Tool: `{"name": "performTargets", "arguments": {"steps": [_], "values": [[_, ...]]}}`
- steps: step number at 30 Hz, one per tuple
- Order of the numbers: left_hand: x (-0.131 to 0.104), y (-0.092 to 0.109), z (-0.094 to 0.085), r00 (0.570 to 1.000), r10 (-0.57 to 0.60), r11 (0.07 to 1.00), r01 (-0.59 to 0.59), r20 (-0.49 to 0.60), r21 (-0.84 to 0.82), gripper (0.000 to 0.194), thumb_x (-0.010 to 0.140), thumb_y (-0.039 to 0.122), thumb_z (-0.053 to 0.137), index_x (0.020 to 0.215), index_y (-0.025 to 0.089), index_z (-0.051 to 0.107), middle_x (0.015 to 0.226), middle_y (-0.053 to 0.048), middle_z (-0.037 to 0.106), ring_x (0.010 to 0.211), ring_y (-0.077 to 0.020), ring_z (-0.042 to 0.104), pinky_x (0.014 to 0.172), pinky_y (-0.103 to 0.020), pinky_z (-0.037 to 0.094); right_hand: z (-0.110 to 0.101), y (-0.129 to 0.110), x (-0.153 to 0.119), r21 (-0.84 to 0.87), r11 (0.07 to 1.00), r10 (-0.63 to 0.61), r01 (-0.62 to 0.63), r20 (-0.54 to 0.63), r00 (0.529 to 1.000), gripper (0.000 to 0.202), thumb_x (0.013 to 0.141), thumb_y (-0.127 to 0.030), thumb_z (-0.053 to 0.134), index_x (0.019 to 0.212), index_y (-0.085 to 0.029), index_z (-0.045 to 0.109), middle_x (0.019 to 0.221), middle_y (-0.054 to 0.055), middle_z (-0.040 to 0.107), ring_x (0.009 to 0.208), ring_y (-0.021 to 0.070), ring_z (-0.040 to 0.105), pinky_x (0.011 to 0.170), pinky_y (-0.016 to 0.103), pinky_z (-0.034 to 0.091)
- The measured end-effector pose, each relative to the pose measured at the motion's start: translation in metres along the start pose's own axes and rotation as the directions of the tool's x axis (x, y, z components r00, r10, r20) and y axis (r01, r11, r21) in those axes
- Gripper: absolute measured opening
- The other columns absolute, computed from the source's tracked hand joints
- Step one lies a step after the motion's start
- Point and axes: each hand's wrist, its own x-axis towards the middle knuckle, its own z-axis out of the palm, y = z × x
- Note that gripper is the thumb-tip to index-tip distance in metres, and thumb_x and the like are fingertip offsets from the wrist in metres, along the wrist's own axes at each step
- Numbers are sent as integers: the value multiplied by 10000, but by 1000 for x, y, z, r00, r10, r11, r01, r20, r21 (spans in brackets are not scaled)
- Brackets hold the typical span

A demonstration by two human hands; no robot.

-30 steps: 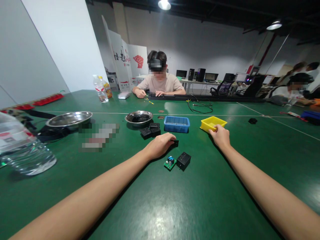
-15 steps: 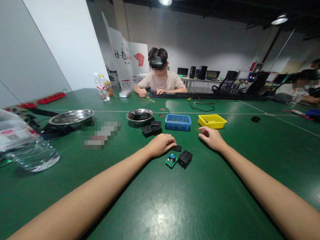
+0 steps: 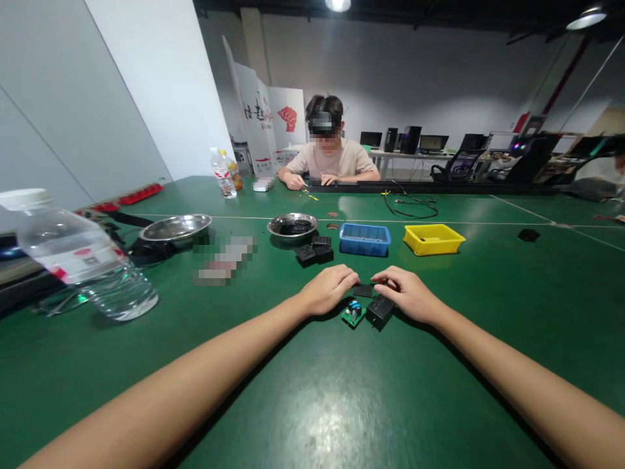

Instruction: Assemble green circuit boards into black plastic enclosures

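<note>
My left hand (image 3: 332, 288) rests on the green table (image 3: 312, 391), its fingertips beside a flat black plate (image 3: 363, 290). My right hand (image 3: 407, 293) reaches over the far right corner of a black box (image 3: 379, 311), thumb and fingers apart; whether it touches the box cannot be made out. A green circuit board (image 3: 353, 314) with blue and silver parts lies left of the box. Several more black boxes (image 3: 315, 253) are grouped beyond my left hand.
A metal bowl (image 3: 312, 236) with black pieces, a blue tray (image 3: 364, 247) and a yellow tray (image 3: 433, 247) stand beyond my hands. Left are a large water bottle (image 3: 92, 260) and a metal dish (image 3: 176, 228). A person (image 3: 332, 156) sits across the table.
My right hand has moved from near the yellow tray leftward and nearer, to the black box. My left hand remains by the flat plate. The view has turned left.
</note>
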Motion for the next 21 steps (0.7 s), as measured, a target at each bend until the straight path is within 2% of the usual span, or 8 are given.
{"name": "performTargets", "arguments": {"steps": [5, 10, 13, 16, 21], "values": [[-23, 7, -5, 1000, 9, 990, -6, 18, -140, 437, 1021, 480, 319, 1147, 175, 605, 1106, -91, 652, 1027, -219, 608, 930, -351, 461, 19, -15, 4, -105, 994, -20, 24, 33, 999, 169, 886, -270, 646, 1031, -243, 730, 993, 52, 645, 903, 193, 628, 817, 330, 475], [-34, 15, -9, 995, 75, 992, -68, 62, -110, 472, 892, 552, 570, 1202, 197, 537, 1184, -106, 588, 1093, -257, 559, 981, -403, 445, 29, -25, 13, -143, 990, -9, 15, 42, 999, 124, 886, -237, 633, 979, -209, 710, 1004, 58, 646, 895, 195, 629, 795, 325, 473], [-33, 20, -10, 981, 153, 988, -147, 121, -52, 565, 783, 565, 707, 1196, 215, 545, 1197, -105, 582, 1105, -276, 550, 994, -414, 439, 29, -23, 15, -157, 985, -65, 72, 46, 997, 101, 895, -211, 614, 937, -190, 703, 985, 66, 670, 886, 197, 635, 790, 315, 474], [-32, 23, -8, 970, 182, 982, -187, 159, 15, 563, 780, 551, 731, 1191, 208, 558, 1184, -109, 601, 1083, -275, 568, 972, -398, 446, 25, -17, 15, -159, 982, -104, 105, 15, 994, 159, 937, -241, 561, 923, -182, 708, 933, 76, 703, 875, 206, 656, 799, 318, 482], [-32, 23, -6, 972, 175, 979, -189, 157, 77, 491, 829, 526, 700, 1156, 185, 570, 1107, -103, 640, 1014, -257, 598, 908, -365, 464, 12, -7, 12, -113, 993, -29, 24, -46, 999, 233, 947, -265, 512, 898, -190, 727, 924, 82, 762, 862, 224, 699, 803, 323, 496]]}}
